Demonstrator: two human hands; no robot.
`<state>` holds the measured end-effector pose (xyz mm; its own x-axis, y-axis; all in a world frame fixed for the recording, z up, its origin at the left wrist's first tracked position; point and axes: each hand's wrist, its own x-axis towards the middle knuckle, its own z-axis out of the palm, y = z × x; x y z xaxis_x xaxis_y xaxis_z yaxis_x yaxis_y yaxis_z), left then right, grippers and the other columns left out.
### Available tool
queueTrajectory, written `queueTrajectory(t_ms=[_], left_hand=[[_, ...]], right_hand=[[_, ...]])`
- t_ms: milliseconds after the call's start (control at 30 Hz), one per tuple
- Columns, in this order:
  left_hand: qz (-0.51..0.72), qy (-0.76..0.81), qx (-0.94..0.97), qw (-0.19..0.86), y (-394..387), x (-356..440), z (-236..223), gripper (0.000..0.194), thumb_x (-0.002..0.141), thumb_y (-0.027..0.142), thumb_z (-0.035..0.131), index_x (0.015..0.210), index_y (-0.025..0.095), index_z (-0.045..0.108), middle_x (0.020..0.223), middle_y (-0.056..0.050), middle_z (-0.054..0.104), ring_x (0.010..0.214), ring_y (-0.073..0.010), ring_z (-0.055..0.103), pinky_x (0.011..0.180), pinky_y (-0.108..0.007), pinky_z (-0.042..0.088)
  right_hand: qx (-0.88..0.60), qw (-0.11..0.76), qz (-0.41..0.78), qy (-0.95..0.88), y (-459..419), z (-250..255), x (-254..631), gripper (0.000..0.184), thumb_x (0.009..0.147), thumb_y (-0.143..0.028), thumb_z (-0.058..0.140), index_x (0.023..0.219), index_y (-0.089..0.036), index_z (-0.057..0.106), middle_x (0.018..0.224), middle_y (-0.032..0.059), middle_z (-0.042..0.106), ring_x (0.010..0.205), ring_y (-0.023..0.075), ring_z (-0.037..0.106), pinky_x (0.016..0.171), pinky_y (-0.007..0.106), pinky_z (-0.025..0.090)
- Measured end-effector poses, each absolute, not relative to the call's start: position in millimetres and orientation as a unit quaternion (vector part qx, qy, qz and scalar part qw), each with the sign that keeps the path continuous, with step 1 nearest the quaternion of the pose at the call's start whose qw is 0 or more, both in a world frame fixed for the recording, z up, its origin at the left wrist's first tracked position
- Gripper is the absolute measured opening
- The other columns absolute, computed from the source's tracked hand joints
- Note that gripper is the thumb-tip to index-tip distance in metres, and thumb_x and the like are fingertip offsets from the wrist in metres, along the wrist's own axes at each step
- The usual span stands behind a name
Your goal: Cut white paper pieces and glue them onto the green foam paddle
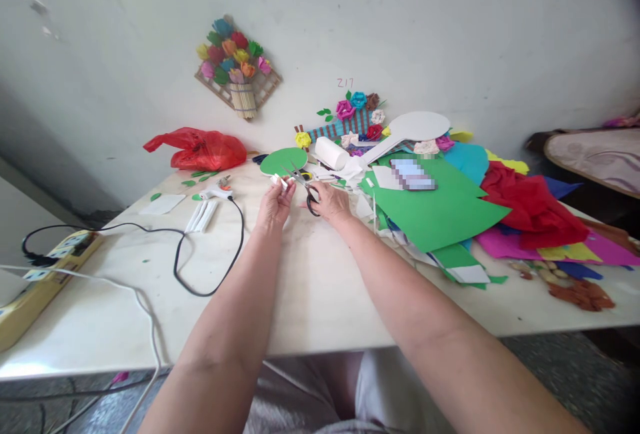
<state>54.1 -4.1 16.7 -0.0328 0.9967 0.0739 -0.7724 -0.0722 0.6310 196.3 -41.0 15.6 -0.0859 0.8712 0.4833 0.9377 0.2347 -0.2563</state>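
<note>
My left hand (275, 204) is closed on a small piece of white paper (281, 183), pinched at its fingertips. In my right hand (331, 201) is a pair of scissors (313, 201) with black handles. The blades point up and to the left, parted, close to the white paper. Whether they touch it I cannot tell. Just beyond both hands lies a green oval sheet (284, 161). A white paper roll (331, 153) rests behind my right hand, with white paper scraps (353, 171) beside it.
A white glue gun (217, 191), white folded strips (201, 216) and a power strip (55, 271) with cords lie at left. Behind them sits a red plastic bag (203, 149). Green sheets (430, 211), a phone (413, 174) and red fabric (533, 204) cover the right side.
</note>
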Motion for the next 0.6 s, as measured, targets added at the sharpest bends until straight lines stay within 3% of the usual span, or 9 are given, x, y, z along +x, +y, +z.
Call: queueTrajectory(t_ms=[267, 433, 600], left_hand=[[0.688, 0.225, 0.270, 0.635, 0.4, 52.5, 14.1, 0.004, 0.079, 0.012, 0.059, 0.076, 0.015, 0.059, 0.078, -0.001, 0.064, 0.073, -0.0079, 0.064, 0.086, -0.025, 0.050], [0.678, 0.231, 0.317, 0.622, -1.6, 51.4, 14.5, 0.003, 0.078, 0.014, 0.061, 0.076, 0.013, 0.061, 0.077, -0.002, 0.064, 0.067, -0.0076, 0.062, 0.078, -0.024, 0.053], [0.670, 0.231, 0.371, 0.600, 0.3, 48.2, 12.0, 0.007, 0.074, 0.016, 0.066, 0.078, 0.012, 0.063, 0.082, -0.004, 0.065, 0.064, -0.0071, 0.061, 0.073, -0.023, 0.052]], right_hand=[[-0.631, 0.277, -0.053, -0.723, -36.3, 14.3, 196.0, 0.038, 0.083, -0.046, 0.050, 0.113, -0.024, 0.057, 0.096, 0.0065, 0.068, 0.089, 0.0221, 0.061, 0.070, 0.027, 0.039], [-0.690, 0.275, -0.039, -0.668, -35.3, 15.9, 198.8, 0.040, 0.082, -0.050, 0.048, 0.111, -0.024, 0.058, 0.095, 0.0077, 0.068, 0.088, 0.0239, 0.062, 0.071, 0.031, 0.043], [-0.738, 0.202, -0.016, -0.643, -33.7, 21.2, 207.5, 0.039, 0.074, -0.043, 0.058, 0.101, -0.017, 0.065, 0.094, 0.0143, 0.067, 0.089, 0.0273, 0.062, 0.072, 0.035, 0.046]])
